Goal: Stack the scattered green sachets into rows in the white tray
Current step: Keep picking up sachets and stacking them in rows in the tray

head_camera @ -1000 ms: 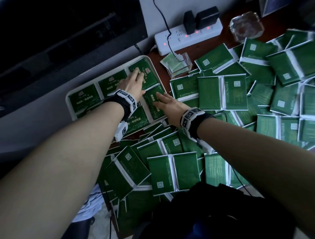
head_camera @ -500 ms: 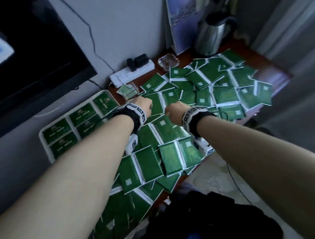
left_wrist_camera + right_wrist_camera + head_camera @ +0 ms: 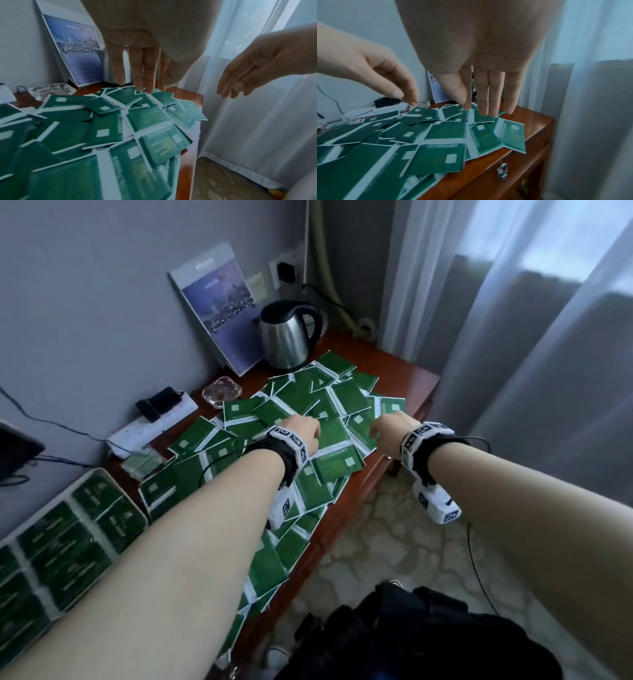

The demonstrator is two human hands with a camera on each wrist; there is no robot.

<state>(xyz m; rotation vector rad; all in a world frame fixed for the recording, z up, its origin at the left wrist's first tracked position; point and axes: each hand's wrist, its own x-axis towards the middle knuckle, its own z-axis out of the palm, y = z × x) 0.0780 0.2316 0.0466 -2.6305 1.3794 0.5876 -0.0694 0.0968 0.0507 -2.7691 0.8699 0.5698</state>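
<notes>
Both your hands, left (image 3: 301, 431) and right (image 3: 388, 429), hold nothing, fingers loose above sachets (image 3: 329, 470) heaped on a wooden table (image 3: 407, 381) by curtains (image 3: 534, 344).

white tray (image 3: 102, 474) cut by left edge, near sachets (image 3: 68, 175) blurred, kettle (image 3: 126, 67) behind fingers

Two bare forearms reach forward side by side, each with a black wrist strap carrying a white block printed with black marks. The left hand (image 3: 301, 431) is palm down, fingers (image 3: 147, 75) straight and close together, pointing downward — holding nothing. The right hand (image 3: 388, 429) sits level with it, a little to the right, also palm down, its fingers (image 3: 496, 94) straight and together, thumb alongside — likewise holding nothing.
</notes>
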